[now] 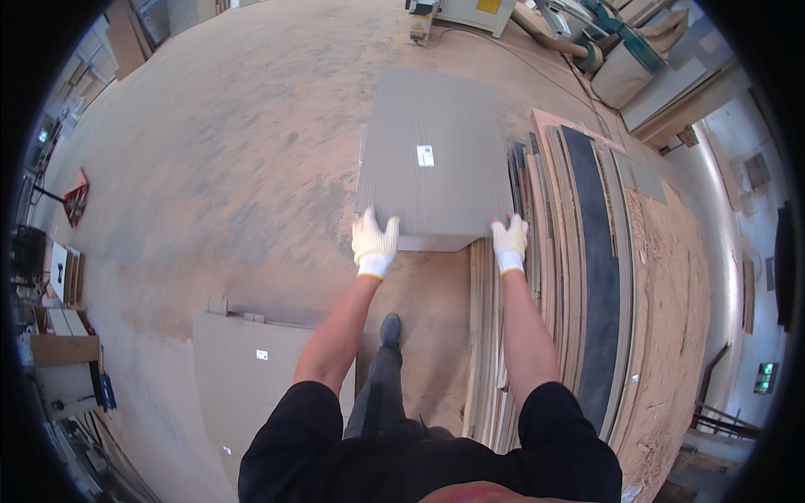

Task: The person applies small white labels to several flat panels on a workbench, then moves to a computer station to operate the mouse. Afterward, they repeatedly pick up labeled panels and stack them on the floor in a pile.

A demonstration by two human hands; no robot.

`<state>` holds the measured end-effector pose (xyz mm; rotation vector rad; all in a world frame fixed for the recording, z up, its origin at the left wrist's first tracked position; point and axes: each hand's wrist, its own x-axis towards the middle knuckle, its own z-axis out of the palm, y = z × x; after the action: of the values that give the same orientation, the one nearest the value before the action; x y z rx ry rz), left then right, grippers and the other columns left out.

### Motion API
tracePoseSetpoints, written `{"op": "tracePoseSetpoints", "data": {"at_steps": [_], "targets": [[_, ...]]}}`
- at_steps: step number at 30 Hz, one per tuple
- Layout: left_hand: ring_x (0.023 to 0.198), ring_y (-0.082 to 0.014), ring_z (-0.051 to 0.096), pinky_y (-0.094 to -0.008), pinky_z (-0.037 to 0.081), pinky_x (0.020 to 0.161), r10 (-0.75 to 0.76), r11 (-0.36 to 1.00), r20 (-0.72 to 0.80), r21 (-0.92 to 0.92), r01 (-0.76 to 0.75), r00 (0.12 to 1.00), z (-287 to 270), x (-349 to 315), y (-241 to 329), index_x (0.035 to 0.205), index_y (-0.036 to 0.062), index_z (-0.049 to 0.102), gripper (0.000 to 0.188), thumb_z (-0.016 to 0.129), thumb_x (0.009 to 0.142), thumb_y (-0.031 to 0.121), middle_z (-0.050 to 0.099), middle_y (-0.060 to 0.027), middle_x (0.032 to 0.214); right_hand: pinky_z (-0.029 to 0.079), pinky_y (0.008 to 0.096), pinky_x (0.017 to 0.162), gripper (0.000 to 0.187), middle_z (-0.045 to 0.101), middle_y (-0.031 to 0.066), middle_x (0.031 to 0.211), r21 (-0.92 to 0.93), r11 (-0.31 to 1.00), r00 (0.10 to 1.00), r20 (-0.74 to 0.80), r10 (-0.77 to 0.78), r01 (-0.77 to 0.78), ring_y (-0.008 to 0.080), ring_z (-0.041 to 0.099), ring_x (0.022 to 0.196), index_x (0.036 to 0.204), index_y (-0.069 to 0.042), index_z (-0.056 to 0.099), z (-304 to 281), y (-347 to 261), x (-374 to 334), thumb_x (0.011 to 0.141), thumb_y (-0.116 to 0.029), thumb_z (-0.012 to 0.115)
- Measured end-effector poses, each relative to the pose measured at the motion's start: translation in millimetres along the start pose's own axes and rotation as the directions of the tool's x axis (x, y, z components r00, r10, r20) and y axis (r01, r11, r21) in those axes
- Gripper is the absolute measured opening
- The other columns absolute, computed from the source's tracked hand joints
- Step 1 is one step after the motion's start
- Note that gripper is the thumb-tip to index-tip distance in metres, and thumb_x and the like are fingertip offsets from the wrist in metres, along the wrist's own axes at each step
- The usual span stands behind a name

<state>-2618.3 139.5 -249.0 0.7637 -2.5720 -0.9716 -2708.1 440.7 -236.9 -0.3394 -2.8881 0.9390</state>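
Note:
In front of me lies a grey-brown rectangular panel [436, 109] with a small white label [426, 156] on its top face. It rests at the top of what looks like a stack, whose pale near side shows below its front edge. My left hand [374, 241], in a white knitted glove, grips the panel's near left corner, thumb on the top face. At the near right corner my right hand [510, 240], gloved alike, closes on the edge. The undersides of both grips are hidden.
Long boards and strips [587, 277] stand packed on my right, beside a rough chipboard sheet [662, 327]. Another labelled grey-brown panel [243, 369] lies low at my left. A red pallet-jack-like part [75, 199] is farther left. Machinery [474, 12] and a cable cross the far floor.

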Motion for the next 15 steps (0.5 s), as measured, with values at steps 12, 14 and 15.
{"op": "tracePoseSetpoints", "data": {"at_steps": [12, 14, 15], "targets": [[0.118, -0.0401, 0.068, -0.0425, 0.05, 0.102, -0.63, 0.685, 0.39, -0.127, 0.717, 0.672, -149.3, -398.4, -125.0, 0.126, -0.011, 0.067, 0.081, 0.048, 0.101, 0.064, 0.071, -0.0303, 0.12, 0.054, 0.0417, 0.093, 0.067, 0.071, 0.0191, 0.119, 0.307, 0.88, 0.806, 0.577, 0.129, -0.361, 0.0304, 0.069, 0.101, 0.129, 0.014, 0.064, -61.5, 229.3, -344.1, 0.097, -0.045, 0.066], [0.115, -0.0429, 0.069, -0.0449, 0.05, 0.101, -0.723, 0.619, 0.365, -0.035, 0.785, 0.586, -166.1, -503.8, -143.1, 0.126, -0.0119, 0.066, 0.08, 0.049, 0.101, 0.062, 0.072, -0.031, 0.119, 0.055, 0.0392, 0.091, 0.058, 0.072, 0.0174, 0.117, 0.3, 0.788, 0.675, 0.713, 0.189, -0.537, 0.0261, 0.069, 0.1, 0.13, 0.012, 0.065, -69.3, 254.5, -393.4, 0.097, -0.037, 0.066], [0.114, -0.0433, 0.069, -0.0455, 0.05, 0.1, -0.735, 0.62, 0.332, -0.025, 0.784, 0.592, -178.3, -541.0, -157.3, 0.125, -0.0124, 0.066, 0.08, 0.049, 0.101, 0.062, 0.072, -0.0311, 0.118, 0.053, 0.0388, 0.093, 0.057, 0.072, 0.0175, 0.117, 0.225, 0.849, 0.665, 0.725, 0.182, -0.478, 0.0262, 0.069, 0.101, 0.128, 0.013, 0.066, -65.1, 252.3, -412.9, 0.097, -0.035, 0.064]]}}
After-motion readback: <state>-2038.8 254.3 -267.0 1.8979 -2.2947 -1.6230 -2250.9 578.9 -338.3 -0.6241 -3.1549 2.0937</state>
